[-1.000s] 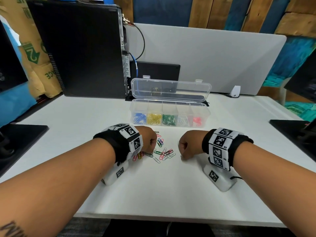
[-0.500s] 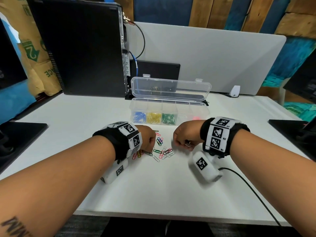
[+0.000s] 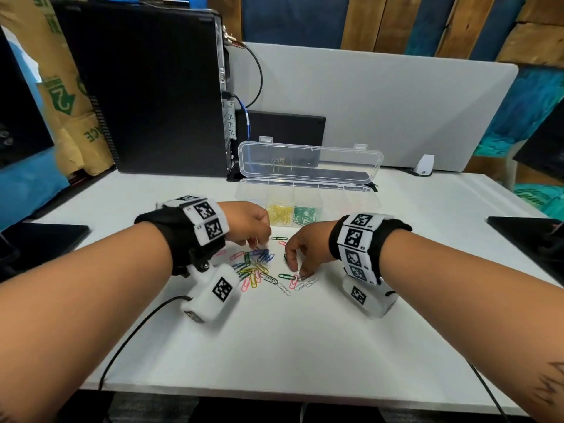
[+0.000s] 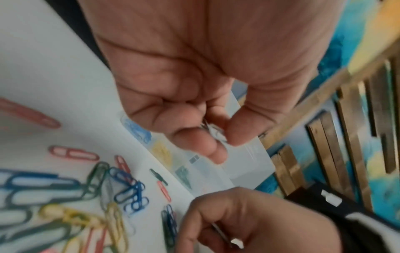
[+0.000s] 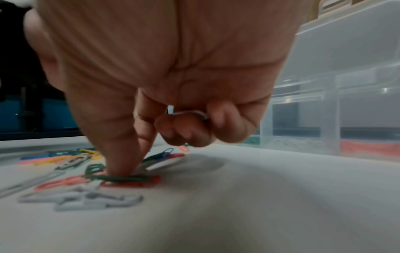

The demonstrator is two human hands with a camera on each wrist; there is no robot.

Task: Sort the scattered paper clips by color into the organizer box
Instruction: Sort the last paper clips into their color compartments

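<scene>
Several coloured paper clips (image 3: 259, 270) lie scattered on the white table between my hands. The clear organizer box (image 3: 348, 198) stands behind them with its lid up; yellow clips (image 3: 279, 213) and green clips (image 3: 303, 214) show in its compartments. My left hand (image 3: 259, 242) hovers over the pile's far left, and in the left wrist view it (image 4: 216, 135) pinches white clips (image 4: 213, 131) between thumb and fingers. My right hand (image 3: 294, 270) has its thumb and forefinger tips down on a green clip (image 5: 121, 178), while its curled fingers hold a white clip (image 5: 190, 113).
A black computer tower (image 3: 146, 87) stands at the back left beside a grey divider panel (image 3: 381, 102). Black pads (image 3: 42, 242) lie at the left and right table edges (image 3: 531, 233). A black cable (image 3: 131, 340) trails from my left wrist.
My left hand has risen off the table and moved forward over the pile. My right hand, lifted half a second ago, has come down with its fingertips on the clips.
</scene>
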